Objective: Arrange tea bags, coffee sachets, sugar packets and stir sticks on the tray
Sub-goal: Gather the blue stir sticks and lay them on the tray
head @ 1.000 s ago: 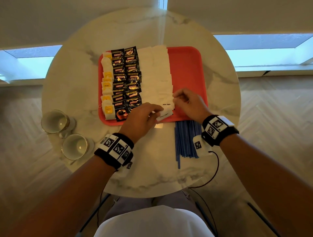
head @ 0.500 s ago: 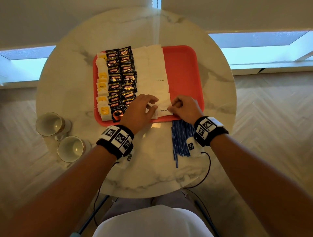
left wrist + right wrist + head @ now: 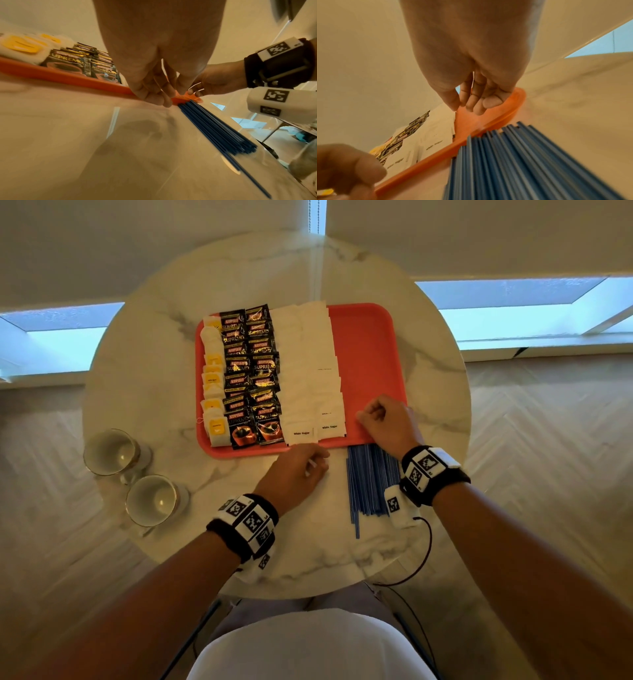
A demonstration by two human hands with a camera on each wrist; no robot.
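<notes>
A red tray (image 3: 370, 354) lies on the round marble table. From left to right it holds a column of tea bags (image 3: 214, 392), two columns of black coffee sachets (image 3: 251, 378) and two columns of white sugar packets (image 3: 313, 371); its right part is bare. A bundle of blue stir sticks (image 3: 370, 481) lies on the table against the tray's front rim. My left hand (image 3: 310, 462) hovers just off that rim, fingers relaxed and holding nothing. My right hand (image 3: 368, 416) sits over the tray's bare front right corner with its fingers curled and nothing in them.
Two glass cups (image 3: 109, 451) (image 3: 152, 499) stand at the table's left front edge. The marble table (image 3: 154, 371) ends close behind the tray and to its right. A thin cable runs from my right wrist over the table's front edge.
Both hands have let go of the nearest sugar packets. The left drew back off the tray toward me, the right shifted right onto the bare part. The tilted front packet now lies in line.
</notes>
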